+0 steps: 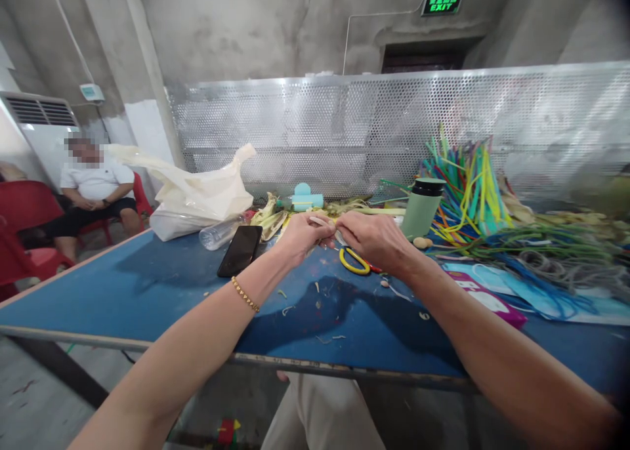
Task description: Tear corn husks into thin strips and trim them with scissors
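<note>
Both of my hands meet above the blue table. My left hand is closed, pinching a thin pale strip that looks like corn husk. My right hand is closed too, its fingertips pressed on the same strip from the right. A gold bead bracelet sits on my left wrist. Yellow-handled scissors lie on the table just under my right hand. Small husk scraps lie scattered on the table below both hands.
A black phone, a clear plastic bottle and a cream bag lie at left. A green tumbler, coloured sticks, wires and packets crowd the right. Husks lie along the perforated metal screen. A person sits on a red chair at far left.
</note>
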A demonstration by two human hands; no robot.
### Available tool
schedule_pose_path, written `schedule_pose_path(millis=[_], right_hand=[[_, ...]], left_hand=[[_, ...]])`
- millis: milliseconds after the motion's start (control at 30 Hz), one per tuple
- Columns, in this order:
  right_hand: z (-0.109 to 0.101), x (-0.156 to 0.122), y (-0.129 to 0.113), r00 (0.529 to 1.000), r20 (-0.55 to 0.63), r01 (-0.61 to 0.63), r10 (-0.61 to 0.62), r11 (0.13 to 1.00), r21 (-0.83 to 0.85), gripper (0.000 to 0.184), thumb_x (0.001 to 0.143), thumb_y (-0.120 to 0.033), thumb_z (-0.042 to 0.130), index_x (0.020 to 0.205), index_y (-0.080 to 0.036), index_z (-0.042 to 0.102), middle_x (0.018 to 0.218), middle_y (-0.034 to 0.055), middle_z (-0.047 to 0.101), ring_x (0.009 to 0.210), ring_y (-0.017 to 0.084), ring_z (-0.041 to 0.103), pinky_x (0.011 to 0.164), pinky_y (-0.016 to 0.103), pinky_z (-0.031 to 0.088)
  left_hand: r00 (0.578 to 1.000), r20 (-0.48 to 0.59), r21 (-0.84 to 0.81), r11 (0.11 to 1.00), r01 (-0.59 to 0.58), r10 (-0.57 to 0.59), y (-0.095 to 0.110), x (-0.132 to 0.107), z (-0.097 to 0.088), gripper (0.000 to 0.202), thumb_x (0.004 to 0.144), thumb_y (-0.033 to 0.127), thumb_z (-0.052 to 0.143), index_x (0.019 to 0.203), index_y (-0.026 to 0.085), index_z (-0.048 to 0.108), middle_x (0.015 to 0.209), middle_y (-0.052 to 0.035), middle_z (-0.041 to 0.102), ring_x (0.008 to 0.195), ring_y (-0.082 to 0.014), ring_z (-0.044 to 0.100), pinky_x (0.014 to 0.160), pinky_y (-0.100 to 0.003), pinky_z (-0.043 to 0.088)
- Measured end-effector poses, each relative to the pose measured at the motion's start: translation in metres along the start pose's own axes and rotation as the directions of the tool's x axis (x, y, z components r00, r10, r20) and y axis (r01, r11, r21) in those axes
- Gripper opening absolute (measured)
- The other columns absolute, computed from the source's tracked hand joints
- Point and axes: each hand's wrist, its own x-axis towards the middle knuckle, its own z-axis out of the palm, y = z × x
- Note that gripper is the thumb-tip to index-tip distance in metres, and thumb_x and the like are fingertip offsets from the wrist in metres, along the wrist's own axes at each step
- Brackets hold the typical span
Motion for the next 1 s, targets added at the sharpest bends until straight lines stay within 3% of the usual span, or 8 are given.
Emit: schedule_pose_path(millis=[133, 333, 1000], right_hand=[[-0.0018, 0.0002, 0.0019, 1.000, 0.001, 0.012, -0.012, 0.999, 0.045, 0.031, 0.095, -0.028, 0.038, 0.093, -0.016, 0.067, 0.085, 0.0089, 0.070, 0.069, 0.017, 0.056, 0.057, 0.028, 0.023], [-0.0006, -0.0008, 0.0046, 1.000, -0.006, 0.007, -0.007, 1.000, 0.012, 0.031, 0.095, -0.028, 0.038, 0.088, -0.015, 0.065, 0.081, 0.0090, 0.069, 0.067, 0.017, 0.054, 0.057, 0.029, 0.022], [-0.0046, 0.0002, -0.0006, 0.997, 0.076, -0.016, 0.022, 0.997, -0.078, 0.027, 0.094, -0.025, 0.041, 0.088, -0.013, 0.064, 0.081, 0.0102, 0.069, 0.064, 0.017, 0.056, 0.055, 0.030, 0.018]], left_hand=[[1.000, 0.013, 0.001, 1.000, 0.013, -0.013, 0.0003, 0.0000, -0.0010, 0.012, 0.070, 0.011, 0.071, 0.077, 0.010, 0.062, 0.057, 0.0000, 0.058, 0.049, -0.0106, 0.058, 0.051, -0.024, 0.038], [0.999, 0.051, -0.041, 0.999, 0.016, -0.014, -0.0014, 0.0008, -0.0021, 0.017, 0.076, 0.025, 0.070, 0.074, 0.011, 0.060, 0.057, -0.0005, 0.059, 0.049, -0.0095, 0.057, 0.052, -0.023, 0.039], [0.996, 0.064, 0.053, 0.996, -0.072, 0.069, -0.0076, 0.0028, -0.0044, 0.021, 0.076, 0.026, 0.070, 0.068, 0.013, 0.056, 0.053, 0.0008, 0.056, 0.049, -0.0103, 0.057, 0.052, -0.023, 0.036]])
